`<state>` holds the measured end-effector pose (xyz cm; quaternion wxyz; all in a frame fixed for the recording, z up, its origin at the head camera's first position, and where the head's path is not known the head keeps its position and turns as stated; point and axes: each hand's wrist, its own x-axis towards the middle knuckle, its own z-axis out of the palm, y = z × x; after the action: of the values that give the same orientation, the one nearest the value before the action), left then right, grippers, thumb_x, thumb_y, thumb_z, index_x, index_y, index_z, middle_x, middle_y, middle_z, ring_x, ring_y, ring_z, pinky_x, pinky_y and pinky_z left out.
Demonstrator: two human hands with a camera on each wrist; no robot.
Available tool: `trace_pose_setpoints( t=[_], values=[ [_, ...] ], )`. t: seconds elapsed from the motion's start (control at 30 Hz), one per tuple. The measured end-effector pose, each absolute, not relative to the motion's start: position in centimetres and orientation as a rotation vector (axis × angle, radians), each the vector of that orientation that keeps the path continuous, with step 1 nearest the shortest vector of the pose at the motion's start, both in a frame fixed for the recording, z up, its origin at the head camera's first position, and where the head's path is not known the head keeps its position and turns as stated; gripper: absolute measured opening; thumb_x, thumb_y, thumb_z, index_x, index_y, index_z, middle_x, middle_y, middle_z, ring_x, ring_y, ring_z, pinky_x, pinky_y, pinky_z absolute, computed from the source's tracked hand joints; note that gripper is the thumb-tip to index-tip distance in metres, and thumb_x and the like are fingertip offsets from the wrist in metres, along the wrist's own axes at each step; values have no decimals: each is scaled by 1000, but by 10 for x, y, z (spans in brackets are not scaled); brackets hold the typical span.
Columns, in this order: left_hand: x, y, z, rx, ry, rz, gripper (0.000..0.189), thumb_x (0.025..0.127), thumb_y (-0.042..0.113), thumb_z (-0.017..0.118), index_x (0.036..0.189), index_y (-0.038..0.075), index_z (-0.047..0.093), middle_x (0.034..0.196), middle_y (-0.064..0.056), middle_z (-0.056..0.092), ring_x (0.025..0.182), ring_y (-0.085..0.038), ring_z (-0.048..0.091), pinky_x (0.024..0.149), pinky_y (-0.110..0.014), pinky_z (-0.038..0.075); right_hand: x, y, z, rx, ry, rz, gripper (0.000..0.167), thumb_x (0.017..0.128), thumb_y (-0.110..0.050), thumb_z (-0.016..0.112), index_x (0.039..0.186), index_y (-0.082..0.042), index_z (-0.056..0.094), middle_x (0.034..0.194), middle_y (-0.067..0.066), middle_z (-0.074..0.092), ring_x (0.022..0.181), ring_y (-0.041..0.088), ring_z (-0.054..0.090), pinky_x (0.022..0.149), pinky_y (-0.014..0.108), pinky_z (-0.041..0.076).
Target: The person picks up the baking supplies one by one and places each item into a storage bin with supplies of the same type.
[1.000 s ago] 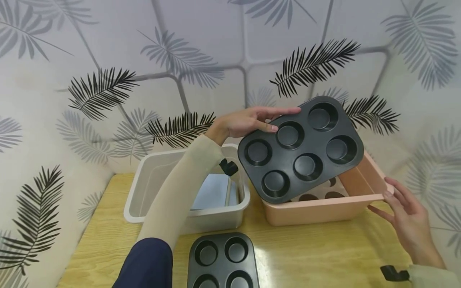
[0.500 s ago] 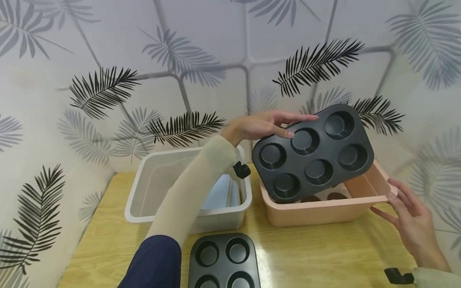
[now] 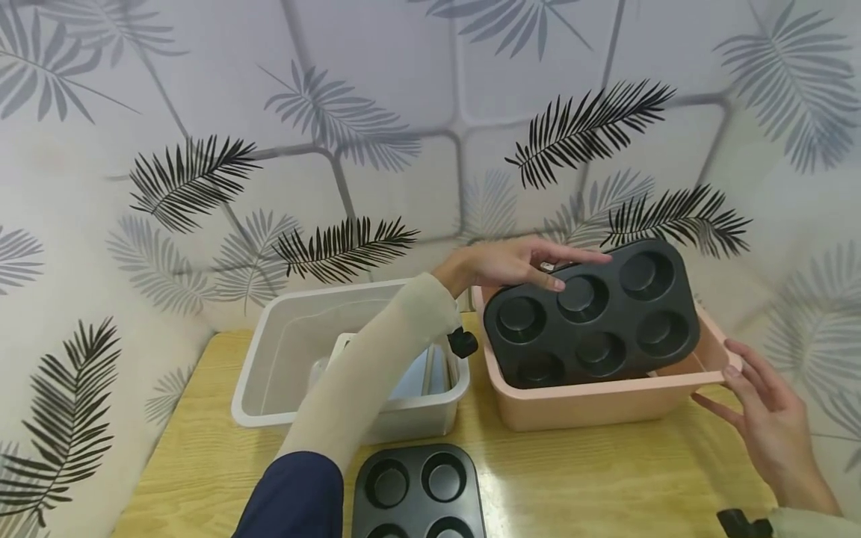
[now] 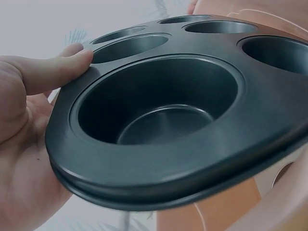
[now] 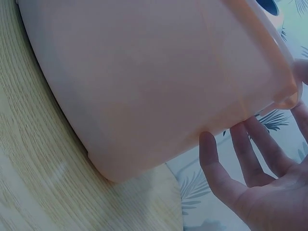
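Note:
My left hand (image 3: 507, 265) holds a dark six-cup muffin tin (image 3: 617, 314) by its far left edge, the thumb on top and the other fingers behind or under it. Tilted, the tin sits partly down inside a pink plastic bin (image 3: 592, 409). In the left wrist view, the thumb presses the tin's rim (image 4: 120, 168) beside a cup. My right hand (image 3: 770, 411) pinches the bin's right front corner, thumb over the rim and fingertips (image 5: 208, 144) against the outer wall. The bin's contents are mostly hidden behind the tin.
A grey-white plastic bin (image 3: 269, 420) stands left of the pink one, with a pale blue flat item (image 3: 409, 377) inside, partly behind my left arm. A second muffin tin (image 3: 415, 486) lies on the wooden table (image 3: 592, 478) in front. A leaf-patterned wall (image 3: 430, 187) rises behind.
My left hand has moved the muffin tin right and down, from above the pink bin to partly inside it. My right hand has stayed on the bin's corner.

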<state>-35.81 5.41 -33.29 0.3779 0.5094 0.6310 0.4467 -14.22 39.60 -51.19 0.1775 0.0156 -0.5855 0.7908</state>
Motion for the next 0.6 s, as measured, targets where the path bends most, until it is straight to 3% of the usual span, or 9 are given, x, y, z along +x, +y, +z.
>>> trace_pose_setpoints(
  t=[0.07, 0.2, 0.33, 0.6],
  values=[
    [-358, 56, -335, 1355, 1660, 1103, 66, 109, 0, 61, 170, 8, 37, 181, -8, 32, 163, -3, 33, 128, -28, 41, -142, 396, -513, 61, -1647, 2246, 51, 111, 7, 53, 161, -4, 53, 146, -11, 66, 119, 1, 69, 76, 31, 70],
    [-357, 58, -339, 1380, 1685, 1076, 65, 109, 3, 63, 169, 8, 39, 181, -7, 33, 164, -2, 29, 133, -27, 33, -141, 396, -514, 76, -1647, 2240, 51, 111, 8, 52, 161, -3, 52, 148, -10, 66, 124, 1, 68, 76, 31, 70],
    [-355, 59, -342, 1334, 1704, 1073, 65, 109, 6, 64, 170, 12, 41, 181, -2, 33, 164, -4, 32, 133, -27, 34, -141, 397, -515, 78, -1647, 2243, 51, 111, 8, 52, 161, -2, 51, 150, -10, 64, 125, 1, 67, 77, 31, 70],
    [-354, 51, -345, 1225, 1918, 891, 76, 105, 28, 72, 173, 28, 36, 182, 7, 29, 167, -21, 33, 133, -40, 39, -140, 400, -514, 77, -1678, 2252, 52, 112, 5, 51, 163, -4, 49, 150, -9, 64, 124, 3, 66, 78, 30, 69]
  ],
)
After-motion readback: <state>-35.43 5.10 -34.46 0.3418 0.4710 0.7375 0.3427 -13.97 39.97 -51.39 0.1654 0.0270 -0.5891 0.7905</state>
